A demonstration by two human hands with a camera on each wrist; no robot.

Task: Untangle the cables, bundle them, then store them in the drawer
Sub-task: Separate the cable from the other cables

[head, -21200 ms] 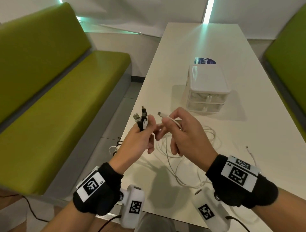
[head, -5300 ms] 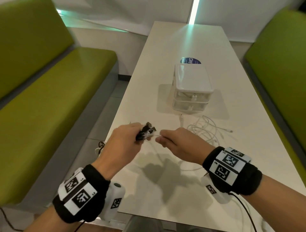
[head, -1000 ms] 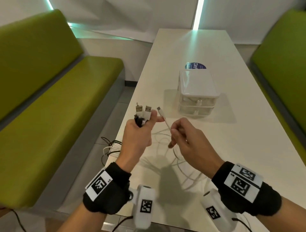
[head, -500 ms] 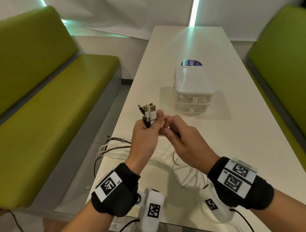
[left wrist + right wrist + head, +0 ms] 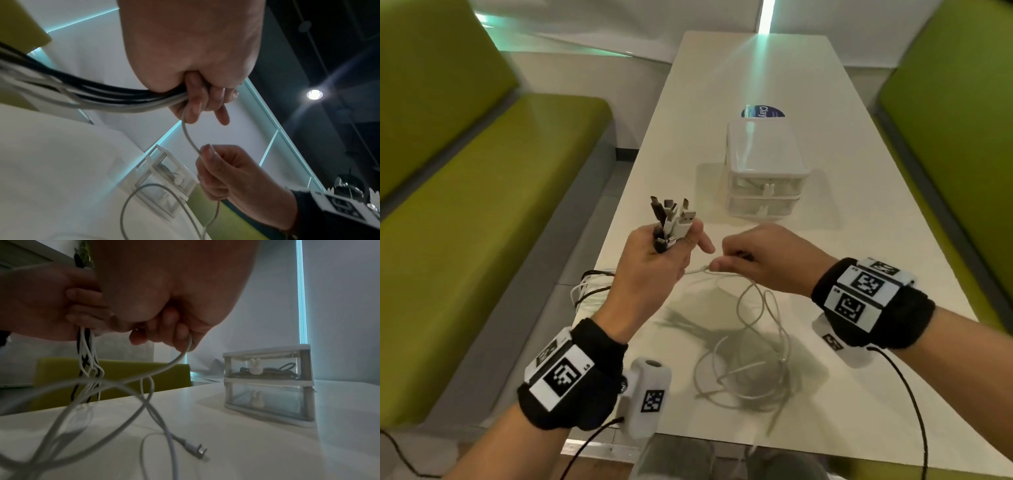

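My left hand [image 5: 654, 263] is raised above the table's left edge and grips a bunch of black and white cable plugs [image 5: 671, 219] that stick up from its fist. Their cords [image 5: 92, 95] trail back off the table edge. My right hand [image 5: 760, 260] is just to the right and pinches a white cable [image 5: 698, 270] that runs from the left hand. That cable's loops [image 5: 753, 363] lie loose on the table below, with a free plug [image 5: 200, 450] resting on the surface. The small clear two-drawer box [image 5: 765, 171] stands behind the hands, both drawers closed.
The white table [image 5: 859, 240] stretches ahead between two green benches [image 5: 482, 212] [image 5: 955, 113]. A blue round sticker [image 5: 763, 112] lies behind the drawer box. The upper drawer [image 5: 265, 366] holds a dark cable.
My right hand has let the white plug pass into the left hand's bunch and slid down along its cord, moving apart to the right. The left hand holds one more plug.
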